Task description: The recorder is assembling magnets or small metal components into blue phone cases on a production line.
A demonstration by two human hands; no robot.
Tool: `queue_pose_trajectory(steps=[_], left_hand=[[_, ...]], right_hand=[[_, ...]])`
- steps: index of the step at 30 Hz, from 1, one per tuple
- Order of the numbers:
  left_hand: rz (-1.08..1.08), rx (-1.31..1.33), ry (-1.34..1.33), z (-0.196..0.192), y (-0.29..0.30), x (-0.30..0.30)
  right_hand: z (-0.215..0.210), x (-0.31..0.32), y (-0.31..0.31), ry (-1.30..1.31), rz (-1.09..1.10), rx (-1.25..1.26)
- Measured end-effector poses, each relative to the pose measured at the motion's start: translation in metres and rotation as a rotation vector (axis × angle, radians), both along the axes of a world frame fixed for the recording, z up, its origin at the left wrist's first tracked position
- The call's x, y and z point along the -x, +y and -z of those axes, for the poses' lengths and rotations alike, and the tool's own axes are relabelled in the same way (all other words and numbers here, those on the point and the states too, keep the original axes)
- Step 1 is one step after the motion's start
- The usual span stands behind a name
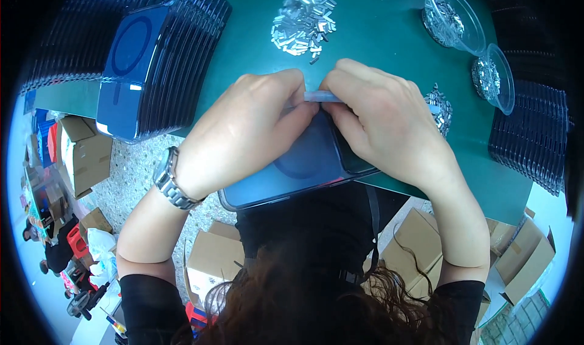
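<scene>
While ring-marked, black-edged phone cases (152,71) stand stacked upper left, your right hand (378,106) pinches a translucent pale-blue strip (319,96) centre-frame; your left hand (252,113) curls, grip unclear.

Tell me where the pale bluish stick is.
In the head view, the stick is upper centre, between left hand and right hand, below a pile of silvery pieces.

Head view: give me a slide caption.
Right hand holds a pale strip close to the left hand, over a phone case; metallic pieces heaped beyond.
</scene>
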State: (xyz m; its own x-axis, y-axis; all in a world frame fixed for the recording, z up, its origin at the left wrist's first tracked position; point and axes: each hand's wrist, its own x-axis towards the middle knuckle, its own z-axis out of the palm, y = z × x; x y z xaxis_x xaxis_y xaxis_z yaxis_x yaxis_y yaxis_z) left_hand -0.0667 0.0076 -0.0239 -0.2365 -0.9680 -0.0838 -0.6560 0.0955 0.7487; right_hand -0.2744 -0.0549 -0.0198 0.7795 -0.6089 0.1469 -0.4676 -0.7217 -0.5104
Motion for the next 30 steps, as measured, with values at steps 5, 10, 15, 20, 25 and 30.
queue_pose_trajectory(steps=[5,10,15,20,25,30], left_hand=[[-0.040,0.019,-0.057,-0.003,0.003,0.010],[-0.029,0.041,-0.051,-0.001,0.006,0.013],[-0.032,0.040,-0.077,-0.006,0.003,0.014],[-0.085,0.101,-0.083,-0.010,0.004,0.017],[-0.038,-0.188,0.051,-0.087,0.012,0.008],[0.012,-0.534,0.584,-0.082,0.015,-0.002]], right_hand=[[0.003,0.012,-0.005,-0.046,-0.058,0.090],[-0.005,0.024,0.003,0.039,-0.061,0.138],[-0.007,0.019,0.007,0.138,-0.073,0.233],[-0.003,0.013,0.010,0.078,0.026,0.232],[-0.007,0.031,-0.004,-0.321,-0.015,0.562],[-0.012,0.041,-0.002,-0.568,0.024,0.854]])
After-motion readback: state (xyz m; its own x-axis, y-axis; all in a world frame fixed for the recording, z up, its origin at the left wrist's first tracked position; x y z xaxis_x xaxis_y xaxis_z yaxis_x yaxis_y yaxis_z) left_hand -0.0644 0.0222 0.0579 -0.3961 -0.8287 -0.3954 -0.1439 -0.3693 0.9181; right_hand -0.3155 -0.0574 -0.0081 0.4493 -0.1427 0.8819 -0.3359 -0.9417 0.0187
